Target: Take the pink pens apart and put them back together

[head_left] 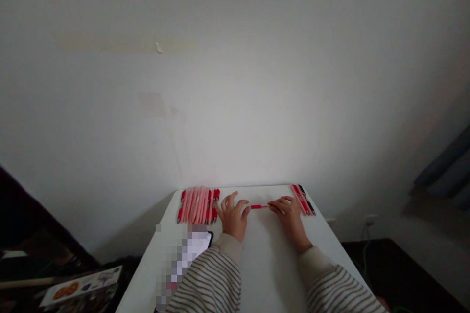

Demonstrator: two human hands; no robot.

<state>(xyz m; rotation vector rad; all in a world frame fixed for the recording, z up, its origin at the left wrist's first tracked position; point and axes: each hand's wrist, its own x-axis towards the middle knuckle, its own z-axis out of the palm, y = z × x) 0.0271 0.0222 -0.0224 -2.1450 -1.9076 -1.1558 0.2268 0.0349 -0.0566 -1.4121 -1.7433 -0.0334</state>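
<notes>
My left hand [232, 216] and my right hand [289, 212] hold a short red pen [259, 206] between them, level above the white table [264, 259]. Each hand pinches one end with its fingertips. A row of several pink and red pens [198, 204] lies side by side just left of my left hand. A smaller group of red and black pens [303, 199] lies just right of my right hand, near the table's far right corner.
A blurred-out item with a dark phone-like edge [185, 254] lies on the table's left part by my left sleeve. A printed box [82, 286] sits lower left, off the table. A plain wall stands right behind the table.
</notes>
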